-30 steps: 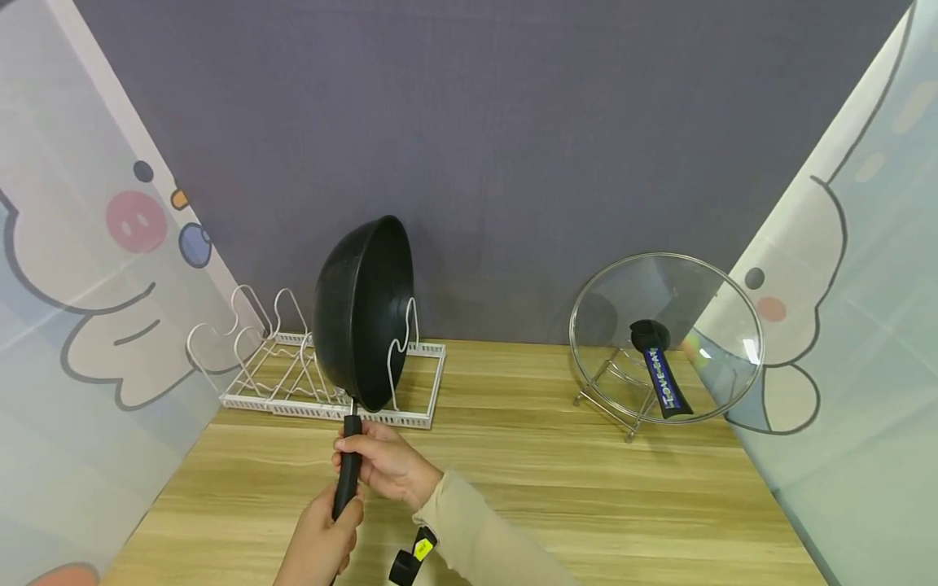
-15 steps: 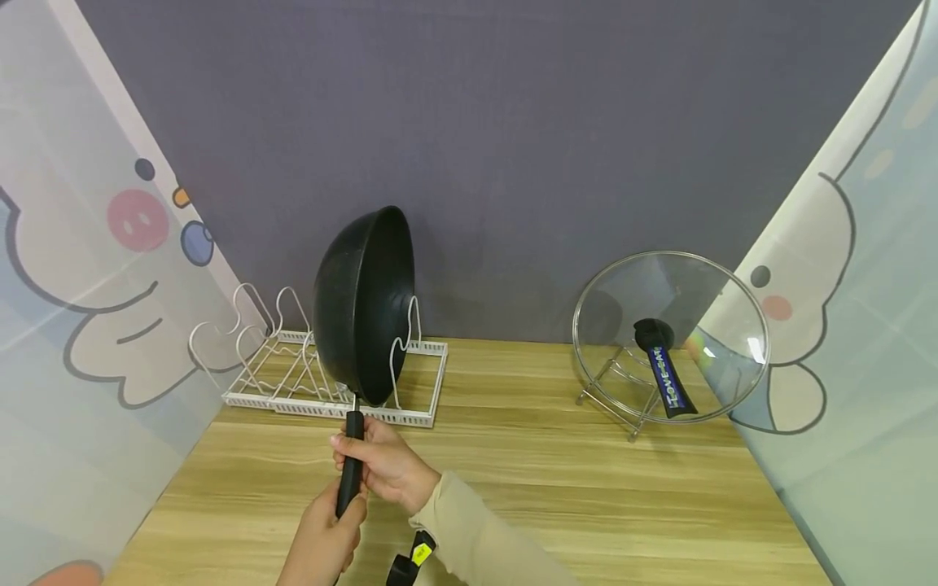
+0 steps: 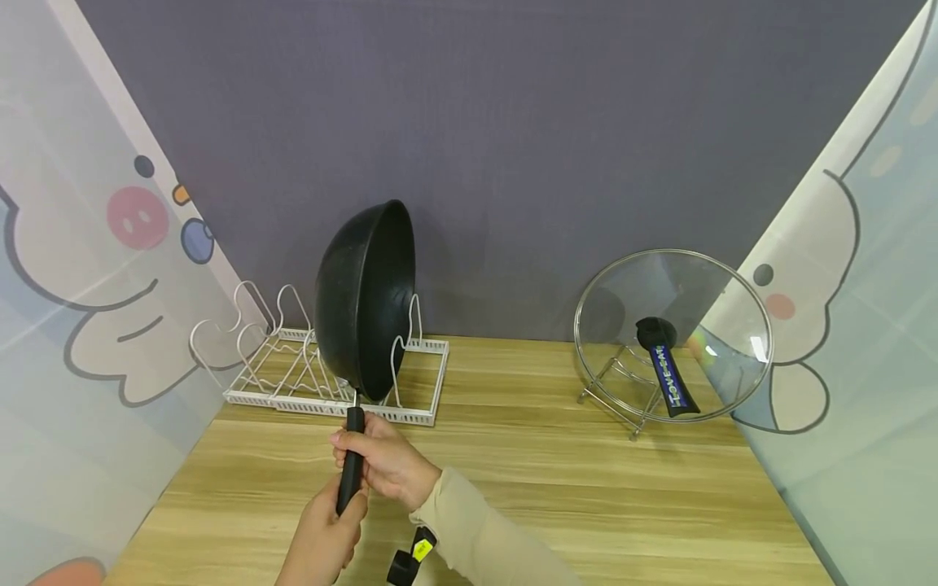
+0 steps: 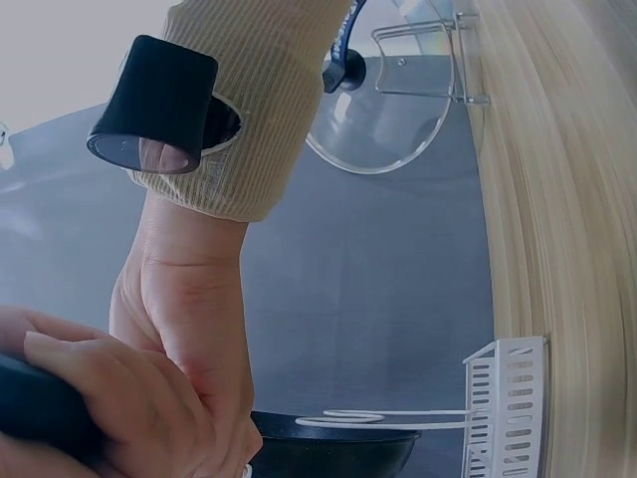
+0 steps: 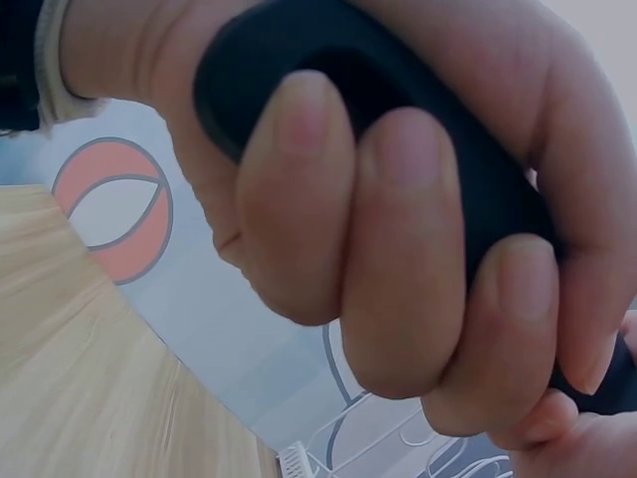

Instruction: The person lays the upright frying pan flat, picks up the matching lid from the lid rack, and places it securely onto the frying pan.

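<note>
In the head view, a black wok (image 3: 366,301) is stood on edge among the wires of a white rack (image 3: 410,417), its hollow side turned to the right and its handle (image 3: 350,472) pointed toward the person. The handle is grasped by both hands: its rear part is wrapped by the left grip (image 3: 326,529), and farther forward, near the bowl, it is clasped by the right grip (image 3: 392,464). Whether the weight is borne by the rack or by the hands cannot be told. A stiff, fairly heavy piece is to be expected, with most of the weight in the bowl and a likely twist at the handle; the bowl may be slippery, so the handle is judged the better hold. On the surface (image 3: 550,488), well apart to the right, a glass lid (image 3: 668,335), presumably fragile, is propped on a wire stand (image 3: 611,417).

In the left wrist view, the rack's slotted edge (image 4: 518,398) is shown from the side, as is the wrist camera (image 4: 149,105) on the right arm, only partly seen from above.

In the right wrist view, curled fingers (image 5: 398,249), apparently the left grip's, are seen pressed to the handle, a side hidden from the head view; the lid is not shown.
</note>
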A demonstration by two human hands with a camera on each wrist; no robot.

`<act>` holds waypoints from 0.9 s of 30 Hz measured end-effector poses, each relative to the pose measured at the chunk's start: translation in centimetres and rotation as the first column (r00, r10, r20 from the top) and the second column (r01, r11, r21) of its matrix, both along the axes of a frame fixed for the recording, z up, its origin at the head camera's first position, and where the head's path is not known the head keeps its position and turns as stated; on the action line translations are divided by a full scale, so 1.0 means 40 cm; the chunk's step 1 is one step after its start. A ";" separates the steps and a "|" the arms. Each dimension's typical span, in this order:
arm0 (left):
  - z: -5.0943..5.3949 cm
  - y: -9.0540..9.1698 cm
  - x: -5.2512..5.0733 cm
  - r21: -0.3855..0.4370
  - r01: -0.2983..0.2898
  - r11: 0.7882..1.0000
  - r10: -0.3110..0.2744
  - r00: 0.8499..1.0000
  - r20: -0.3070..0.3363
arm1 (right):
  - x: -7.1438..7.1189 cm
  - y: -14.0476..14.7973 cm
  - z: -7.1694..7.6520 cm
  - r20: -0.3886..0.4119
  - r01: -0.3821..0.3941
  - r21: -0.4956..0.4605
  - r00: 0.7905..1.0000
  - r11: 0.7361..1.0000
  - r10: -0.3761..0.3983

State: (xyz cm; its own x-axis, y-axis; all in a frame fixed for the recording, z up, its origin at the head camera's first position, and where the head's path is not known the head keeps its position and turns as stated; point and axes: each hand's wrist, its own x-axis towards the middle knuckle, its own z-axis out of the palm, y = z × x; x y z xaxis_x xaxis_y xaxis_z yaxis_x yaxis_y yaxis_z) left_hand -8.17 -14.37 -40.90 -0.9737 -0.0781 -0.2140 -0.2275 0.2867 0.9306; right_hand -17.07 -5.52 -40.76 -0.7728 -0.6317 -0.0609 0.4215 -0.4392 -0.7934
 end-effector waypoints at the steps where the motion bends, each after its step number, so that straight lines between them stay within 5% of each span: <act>1: 0.001 0.000 0.000 -0.001 0.001 1.000 -0.001 1.000 -0.003 | -0.001 0.001 0.001 -0.001 -0.004 -0.002 1.000 1.000 0.004; 27: 0.022 0.003 0.000 0.011 -0.014 1.000 0.014 0.999 -0.035 | -0.007 0.006 0.021 -0.062 -0.066 -0.014 0.996 0.998 0.065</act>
State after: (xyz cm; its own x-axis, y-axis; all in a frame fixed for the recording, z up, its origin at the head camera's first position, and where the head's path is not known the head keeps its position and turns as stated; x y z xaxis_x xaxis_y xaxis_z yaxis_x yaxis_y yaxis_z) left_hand -8.16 -14.25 -40.02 -0.9795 -0.0897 -0.1805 -0.1984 0.2735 0.9412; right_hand -17.35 -5.28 -39.91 -0.7318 -0.6815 -0.0040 0.4001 -0.4248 -0.8121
